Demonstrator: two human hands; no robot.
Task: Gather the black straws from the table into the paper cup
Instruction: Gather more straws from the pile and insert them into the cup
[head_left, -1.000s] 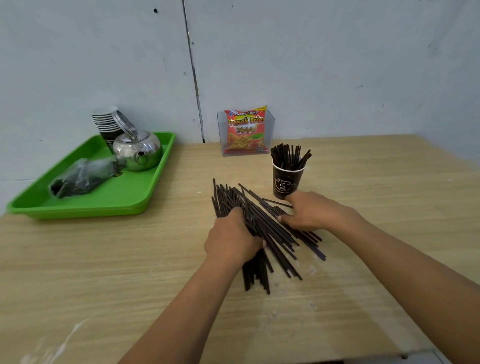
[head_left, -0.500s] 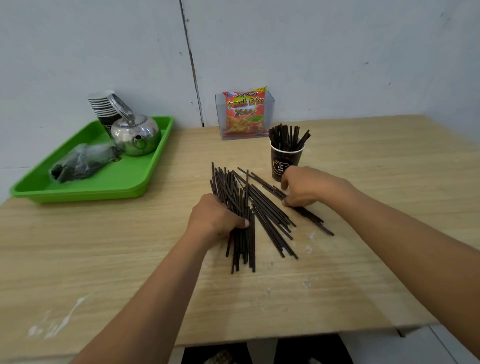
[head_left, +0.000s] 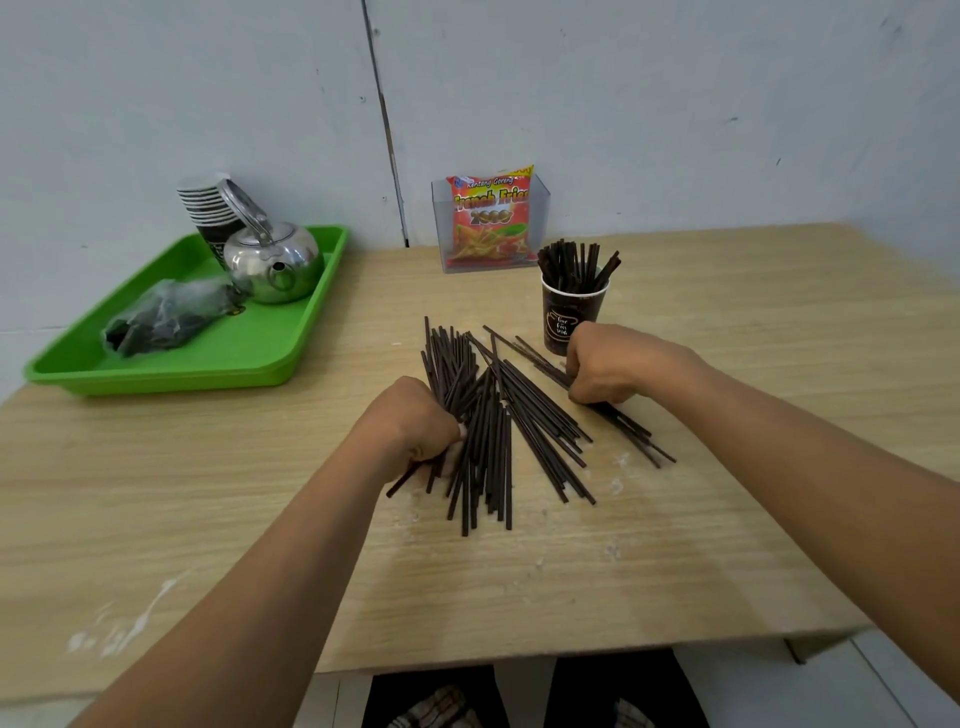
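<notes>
A fan of black straws (head_left: 524, 410) lies on the wooden table (head_left: 753, 322) in front of me. My left hand (head_left: 413, 426) is closed around the left bunch of them, knuckles up. My right hand (head_left: 608, 364) is curled over a few straws at the right edge of the pile, its fingertips pressed on them. Just behind that hand stands the dark paper cup (head_left: 569, 314), upright, with several black straws (head_left: 574, 267) sticking out of it.
A green tray (head_left: 270, 343) at the back left holds a steel kettle (head_left: 272, 260), a stack of paper cups (head_left: 208, 208) and a plastic bag (head_left: 166, 319). A clear box with a snack packet (head_left: 491, 218) stands against the wall. The table's near edge (head_left: 571, 654) is close.
My left hand has pulled the left bunch of straws apart from the rest, toward the left. My right hand has stayed on the right-hand straws beside the cup. The view has tilted down.
</notes>
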